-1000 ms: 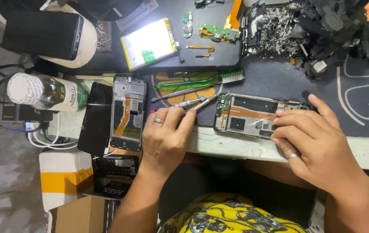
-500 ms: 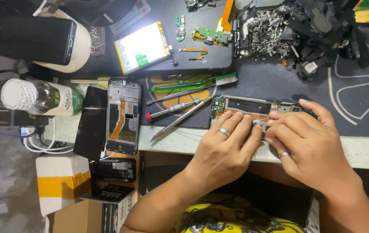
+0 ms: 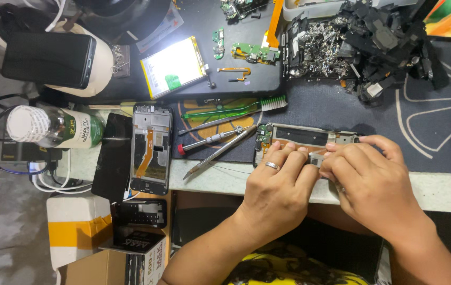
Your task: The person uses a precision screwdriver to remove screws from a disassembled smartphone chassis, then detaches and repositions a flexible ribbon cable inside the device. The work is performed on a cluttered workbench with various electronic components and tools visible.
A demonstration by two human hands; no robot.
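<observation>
Both hands work on an opened phone frame (image 3: 310, 136) lying lengthwise near the front edge of the desk (image 3: 447, 192), on a dark mat (image 3: 436, 132). Left hand (image 3: 278, 182), ring on one finger, rests its fingertips on the frame's near edge, fingers curled together and pressing down on it. Right hand (image 3: 368, 177) sits just beside, touching the left at the fingertips; its grip is pinched together on a small part at the middle of the frame, though the part itself is too hidden to tell what it is. The frame's left end shows a green circuit section, its far edge a dark strip. Left of the hands, on the mat: a red-tipped screwdriver (image 3: 209, 141) and metal tweezers (image 3: 220, 152), lying slantwise and crossing near their tips, and beyond them a green toothbrush (image 3: 236, 110). Further left, a second phone frame (image 3: 151, 148) with an orange flex cable lies upright to the view, a black screen panel (image 3: 113, 155) touching its left side, then a clear bottle (image 3: 51, 126) lying on its side. At the far side: a flat battery (image 3: 175, 66) under bright light, small green boards (image 3: 249, 51), and a heap of black and silver scrap parts (image 3: 362, 45). A black phone (image 3: 48, 59) rests on a white rounded object at top left.
</observation>
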